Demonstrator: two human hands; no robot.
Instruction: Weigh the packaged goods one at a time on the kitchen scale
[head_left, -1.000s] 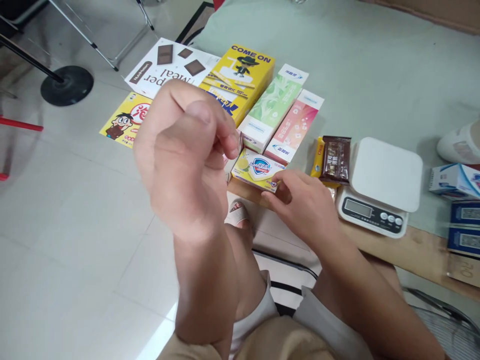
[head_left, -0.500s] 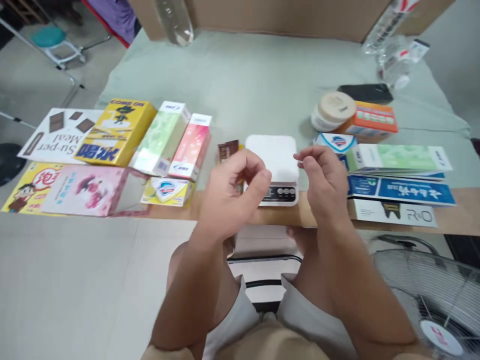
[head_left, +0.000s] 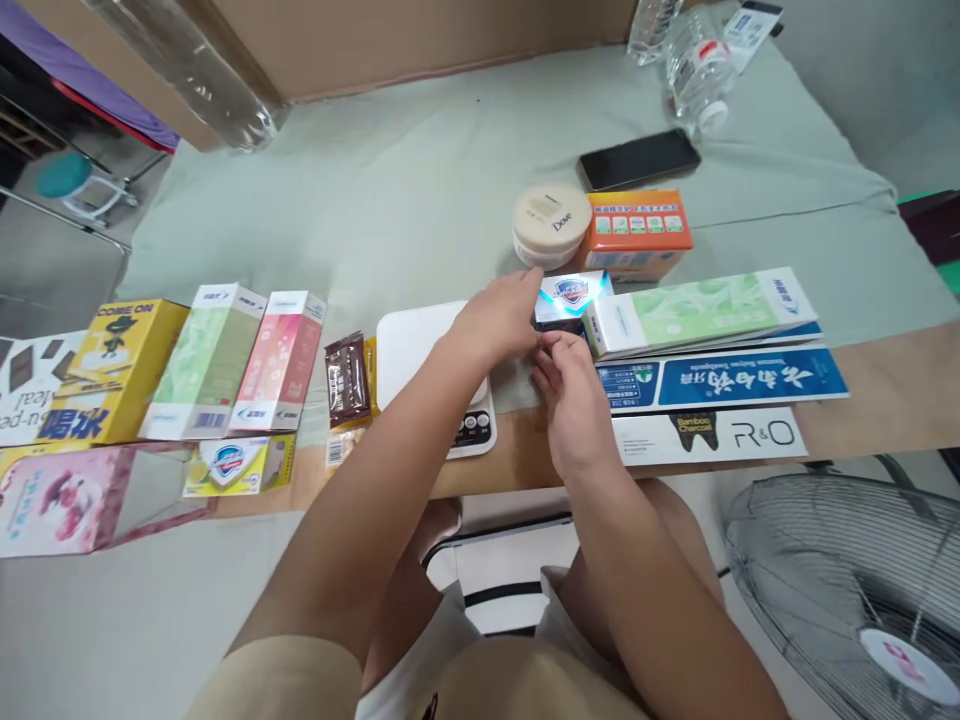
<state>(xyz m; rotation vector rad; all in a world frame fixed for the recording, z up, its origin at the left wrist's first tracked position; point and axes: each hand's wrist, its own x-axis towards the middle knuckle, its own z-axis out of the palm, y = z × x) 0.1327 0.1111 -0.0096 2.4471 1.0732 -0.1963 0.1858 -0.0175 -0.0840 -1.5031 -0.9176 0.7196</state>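
Observation:
A white and blue soap box (head_left: 574, 292) lies right of the scale, its left end at the fingertips of my left hand (head_left: 499, 318). That hand is closed, its fingers bent down around the end of the box. My right hand (head_left: 574, 400) is just below, fingers curled and fingertips close to the left hand's; whatever may be between them is hidden. My left forearm passes over the white kitchen scale (head_left: 412, 345), covering part of its plate and panel. Beside the right hand are a green and white carton (head_left: 697, 305), a blue toothpaste box (head_left: 750, 378) and a white R&O box (head_left: 720, 436).
Behind the soap box stand a Dove jar (head_left: 551, 225) and an orange box (head_left: 637, 230), with a phone (head_left: 640, 160) beyond. Brown packets (head_left: 346, 380) lie left of the scale; several cartons (head_left: 202, 360) stand farther left. A fan (head_left: 855, 580) is at the lower right.
Both hands have gone from around the scale to the soap box; the left hand has crossed over the scale to the right. The view has turned right.

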